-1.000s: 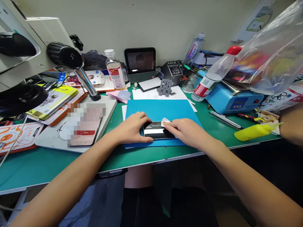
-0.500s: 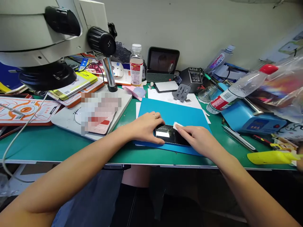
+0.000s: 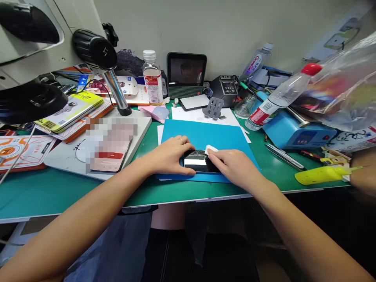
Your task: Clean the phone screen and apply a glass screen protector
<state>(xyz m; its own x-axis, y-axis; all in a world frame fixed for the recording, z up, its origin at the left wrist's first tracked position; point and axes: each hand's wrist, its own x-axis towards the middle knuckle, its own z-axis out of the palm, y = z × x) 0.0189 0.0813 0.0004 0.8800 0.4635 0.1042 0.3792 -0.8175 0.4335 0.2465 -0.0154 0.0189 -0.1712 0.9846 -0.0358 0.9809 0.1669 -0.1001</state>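
Note:
A dark, glossy smartphone [image 3: 197, 162] lies flat on a blue mat [image 3: 202, 133], light reflecting off its face. My left hand [image 3: 172, 156] grips its left end, thumb along the near edge and fingers at the far edge. Pinched in the fingers of my right hand [image 3: 236, 166] is a small white wipe [image 3: 210, 149], pressed against the phone near its far edge. That hand covers the phone's right end. Another phone [image 3: 113, 150], its screen lit pinkish and partly blurred out, rests on the microscope base [image 3: 70, 156] to the left.
A microscope [image 3: 94, 49] overhangs the left side. Behind the mat stand a labelled bottle [image 3: 152, 80] and a screen device [image 3: 187, 72]. To the right are a leaning plastic bottle [image 3: 279, 98], a blue machine [image 3: 299, 135], tweezers [image 3: 283, 156] and a yellow squeeze bottle [image 3: 320, 175]. Another person's blurred arm [image 3: 364, 172] enters there.
My view has turned slightly to the right, so the bench appears shifted left. My right hand covers more of the phone's right part; the left keeps its grip. The other person's arm shows more.

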